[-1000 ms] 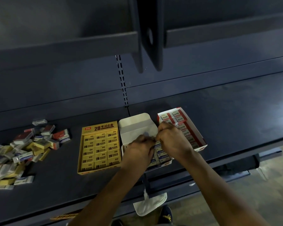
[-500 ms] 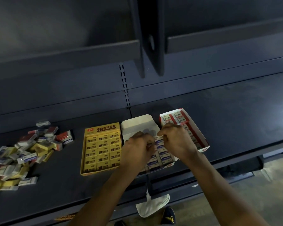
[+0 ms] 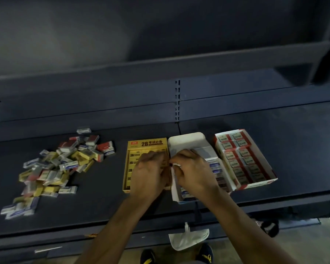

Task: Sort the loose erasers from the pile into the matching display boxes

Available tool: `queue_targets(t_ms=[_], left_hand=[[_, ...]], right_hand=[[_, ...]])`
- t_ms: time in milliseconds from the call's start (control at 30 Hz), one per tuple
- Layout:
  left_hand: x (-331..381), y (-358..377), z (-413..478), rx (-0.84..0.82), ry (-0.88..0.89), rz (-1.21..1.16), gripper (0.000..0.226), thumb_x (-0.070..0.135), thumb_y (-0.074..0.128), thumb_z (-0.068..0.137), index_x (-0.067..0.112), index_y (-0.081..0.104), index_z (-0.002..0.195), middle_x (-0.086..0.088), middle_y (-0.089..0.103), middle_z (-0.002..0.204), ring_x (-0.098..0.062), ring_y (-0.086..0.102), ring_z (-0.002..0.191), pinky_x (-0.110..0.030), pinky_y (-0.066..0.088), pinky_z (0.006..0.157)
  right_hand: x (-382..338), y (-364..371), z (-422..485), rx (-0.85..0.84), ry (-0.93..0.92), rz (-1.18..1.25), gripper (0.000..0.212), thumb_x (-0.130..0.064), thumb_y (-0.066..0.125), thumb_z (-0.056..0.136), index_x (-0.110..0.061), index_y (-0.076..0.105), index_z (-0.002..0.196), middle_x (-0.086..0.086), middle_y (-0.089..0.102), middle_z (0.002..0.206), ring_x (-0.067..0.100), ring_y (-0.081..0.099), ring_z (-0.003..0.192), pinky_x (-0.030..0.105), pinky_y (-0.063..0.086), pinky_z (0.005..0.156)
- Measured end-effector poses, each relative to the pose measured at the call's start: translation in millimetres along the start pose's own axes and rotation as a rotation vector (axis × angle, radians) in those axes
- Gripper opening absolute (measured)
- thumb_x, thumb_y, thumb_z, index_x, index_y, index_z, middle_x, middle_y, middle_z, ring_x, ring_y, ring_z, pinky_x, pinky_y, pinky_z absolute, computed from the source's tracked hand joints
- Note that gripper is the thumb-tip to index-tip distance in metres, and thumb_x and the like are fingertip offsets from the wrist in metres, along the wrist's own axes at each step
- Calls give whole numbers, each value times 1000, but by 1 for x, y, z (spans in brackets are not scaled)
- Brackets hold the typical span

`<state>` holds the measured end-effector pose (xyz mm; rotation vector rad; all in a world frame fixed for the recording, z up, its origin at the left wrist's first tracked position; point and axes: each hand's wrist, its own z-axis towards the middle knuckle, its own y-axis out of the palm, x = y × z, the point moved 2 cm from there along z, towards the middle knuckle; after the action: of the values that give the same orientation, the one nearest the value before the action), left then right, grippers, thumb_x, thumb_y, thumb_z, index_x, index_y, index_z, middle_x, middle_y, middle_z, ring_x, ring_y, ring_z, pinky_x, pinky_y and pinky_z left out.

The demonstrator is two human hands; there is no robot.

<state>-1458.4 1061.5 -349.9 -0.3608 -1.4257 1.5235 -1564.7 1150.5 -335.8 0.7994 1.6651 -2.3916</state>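
Left hand (image 3: 151,174) shifted over yellow box (image 3: 147,143), right hand (image 3: 194,172) pinching white flap (image 3: 174,179)

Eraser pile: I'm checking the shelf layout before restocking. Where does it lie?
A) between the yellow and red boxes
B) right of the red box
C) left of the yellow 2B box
C: the eraser pile lies left of the yellow 2B box, apart from it.
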Motion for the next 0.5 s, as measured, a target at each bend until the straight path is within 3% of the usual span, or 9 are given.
queue_targets(t_ms=[233,500], left_hand=[[-41,-28,-25,16,-65,86,34,11,78,63,16,68,95,-7,66,90,-28,63,80,-30,51,56],[-93,-54,-47,48,-121,116,29,13,79,67,17,71,94,-9,66,89,-31,64,79,-32,52,59]], right_hand=[[-36,34,15,-45,-77,30,21,-9,67,73,-19,70,92,3,64,101,29,59,98,34,52,70],[-78,68,28,-61,-158,44,21,-10,64,75,-16,70,94,3,62,98,30,57,96,38,52,72]])
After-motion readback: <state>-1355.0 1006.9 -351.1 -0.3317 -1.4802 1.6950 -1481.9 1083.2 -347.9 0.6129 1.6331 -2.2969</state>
